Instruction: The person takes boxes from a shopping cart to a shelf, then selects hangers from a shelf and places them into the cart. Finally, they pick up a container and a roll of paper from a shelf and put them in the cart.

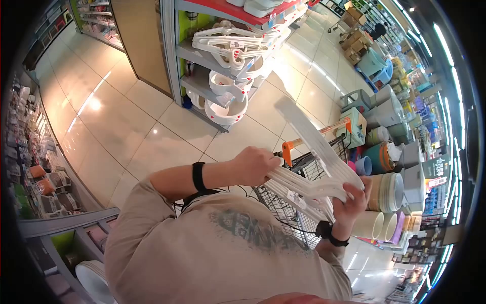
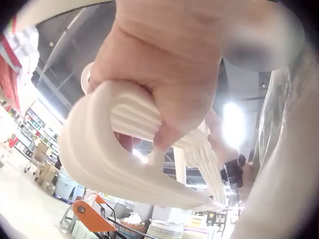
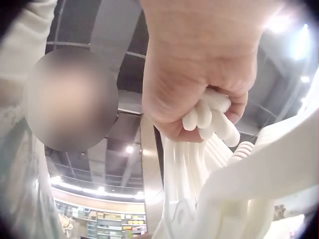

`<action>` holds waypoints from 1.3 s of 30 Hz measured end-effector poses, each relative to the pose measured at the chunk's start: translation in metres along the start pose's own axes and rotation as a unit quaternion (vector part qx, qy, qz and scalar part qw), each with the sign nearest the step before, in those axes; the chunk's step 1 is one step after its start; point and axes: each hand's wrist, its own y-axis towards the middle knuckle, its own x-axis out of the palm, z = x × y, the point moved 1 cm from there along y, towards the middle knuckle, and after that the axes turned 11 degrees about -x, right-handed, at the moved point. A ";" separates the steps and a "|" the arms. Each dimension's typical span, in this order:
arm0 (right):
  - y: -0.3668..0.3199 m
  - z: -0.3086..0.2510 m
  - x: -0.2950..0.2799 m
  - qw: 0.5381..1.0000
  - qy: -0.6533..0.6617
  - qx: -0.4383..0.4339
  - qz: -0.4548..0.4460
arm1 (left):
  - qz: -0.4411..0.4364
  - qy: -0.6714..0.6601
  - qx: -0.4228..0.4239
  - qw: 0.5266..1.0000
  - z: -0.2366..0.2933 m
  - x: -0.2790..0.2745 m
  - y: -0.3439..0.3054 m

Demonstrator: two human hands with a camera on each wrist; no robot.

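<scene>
White plastic hangers [image 1: 324, 185], stacked together, are held between both hands. The left hand [image 1: 250, 166] has its fingers curled round one curved end of the stack; up close in the left wrist view, the left hand [image 2: 164, 64] grips the thick looped end of the hangers [image 2: 94, 144]. At the other side, the right hand [image 1: 352, 202] holds the stack around its hooks. Several rounded white tips [image 3: 214, 117] poke out of the curled right hand [image 3: 199, 64] in the right wrist view. One broad arm of the stack points up and away from the body.
A wire shopping cart [image 1: 268, 202] with an orange-ended handle [image 1: 287, 152] stands just beyond and under the hangers. Ahead is a shelf [image 1: 202, 53] with more white hangers and baskets. Bins and tubs [image 1: 387, 192] line the right side; another shelf [image 1: 55, 223] is at lower left.
</scene>
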 end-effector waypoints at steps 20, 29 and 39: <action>0.105 0.016 0.170 0.855 0.400 -0.055 -0.327 | 0.172 0.181 -0.174 0.953 -0.093 -0.053 -0.150; 0.137 0.033 0.241 0.839 0.466 -0.102 -0.262 | 0.270 0.269 -0.161 0.910 -0.065 -0.090 -0.142; 0.161 0.051 0.261 0.757 0.567 -0.201 -0.255 | 0.184 0.273 -0.277 0.903 -0.063 -0.097 -0.106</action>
